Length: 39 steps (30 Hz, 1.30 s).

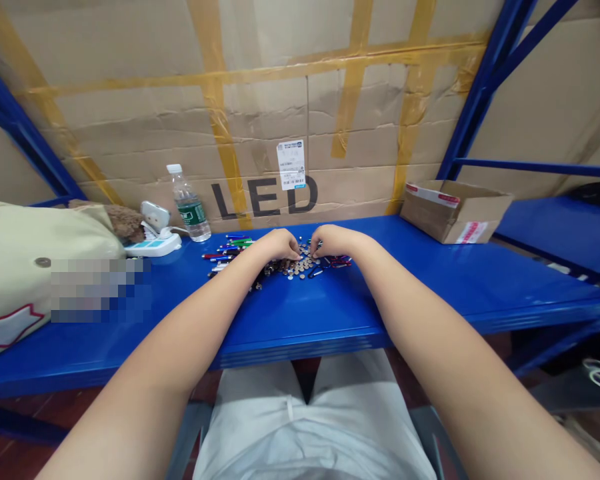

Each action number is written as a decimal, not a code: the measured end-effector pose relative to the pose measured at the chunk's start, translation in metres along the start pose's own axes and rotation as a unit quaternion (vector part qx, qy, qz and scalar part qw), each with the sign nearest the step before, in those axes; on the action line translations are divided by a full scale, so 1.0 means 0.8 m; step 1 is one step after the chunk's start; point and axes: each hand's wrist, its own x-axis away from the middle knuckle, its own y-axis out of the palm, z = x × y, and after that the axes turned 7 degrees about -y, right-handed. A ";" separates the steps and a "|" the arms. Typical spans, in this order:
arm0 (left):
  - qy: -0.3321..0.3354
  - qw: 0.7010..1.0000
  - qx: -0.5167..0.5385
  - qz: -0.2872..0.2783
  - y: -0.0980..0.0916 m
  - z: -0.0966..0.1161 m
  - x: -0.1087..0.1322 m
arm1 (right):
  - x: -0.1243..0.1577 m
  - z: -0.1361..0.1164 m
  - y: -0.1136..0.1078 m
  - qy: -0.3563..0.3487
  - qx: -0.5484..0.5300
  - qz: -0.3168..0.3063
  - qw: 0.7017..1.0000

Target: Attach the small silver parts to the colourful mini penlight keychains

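Both my hands rest on a blue metal shelf [430, 280] over a small heap of tiny round metal pieces [300, 268]. My left hand [276, 244] is curled, fingertips pinched together at the left edge of the heap. My right hand [333, 240] is curled too, fingers pressed at the heap's top right. What either pinch holds is too small to make out. Several coloured pen-like sticks [227, 248] lie just left of the heap, and a few red and blue ones [339, 261] lie under my right wrist.
A plastic water bottle [190, 205] and a white power strip [153, 247] stand at the back left. A beige bag [35, 267] fills the left end. An open cardboard box [454, 210] sits at the back right. A large taped carton [300, 107] forms the back wall.
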 end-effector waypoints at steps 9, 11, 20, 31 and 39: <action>-0.003 1.000 0.010 0.001 0.004 0.006 -0.001 | -0.001 0.009 0.002 0.001 -0.009 -0.017 1.000; -0.003 1.000 0.018 -0.008 0.005 0.008 0.000 | -0.001 0.009 0.002 -0.002 -0.007 -0.018 1.000; -0.013 1.000 0.022 0.010 0.006 0.017 0.003 | 0.002 0.009 -0.001 0.006 -0.005 -0.019 1.000; 0.049 0.998 0.008 0.043 0.007 -0.001 -0.002 | -0.007 0.010 0.007 -0.027 -0.039 -0.014 0.999; 0.111 0.991 -0.034 0.073 -0.014 -0.022 0.016 | -0.013 0.009 0.012 -0.069 -0.026 0.021 0.997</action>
